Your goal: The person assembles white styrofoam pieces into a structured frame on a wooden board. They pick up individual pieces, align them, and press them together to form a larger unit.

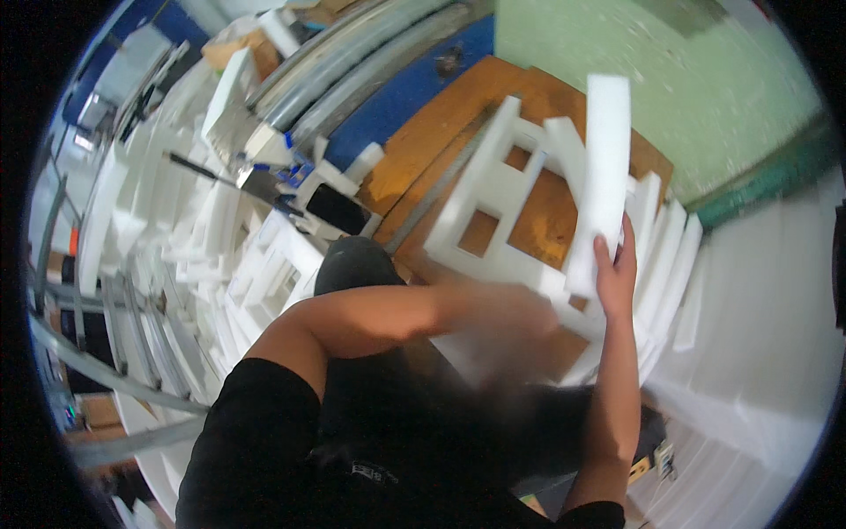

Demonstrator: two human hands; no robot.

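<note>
A pale green wall (643,97) closes off the far right, and a cloudy, translucent sheet (758,353) covers the right side below it. On the left lies a large heap of white foam offcuts (176,212), jumbled at many angles. In the middle is an orange-brown wooden worktop (419,145), with long grey rolls (344,75) beyond it on the far left.

On the worktop lies a white foam frame (493,225), thick-walled and matte, with squared openings cut through it so that the brown wood shows inside. Several white foam strips (674,264) lean in a row to its right.

In front of the frame's right side stands a white foam bar (608,132), long, plain and slab-like, with a smooth pale face, straight edges and a squared far end. It is upright or nearly so; whether it touches the frame cannot be told. The right hand (617,269) grips the bar's near part from the right, thumb across the face and fingers around the side.

The left hand (515,331) is a blur near the frame's near edge, apart from the right; whether it holds anything cannot be told. On the left, among the foam, lies a black phone-like slab (337,210).
</note>
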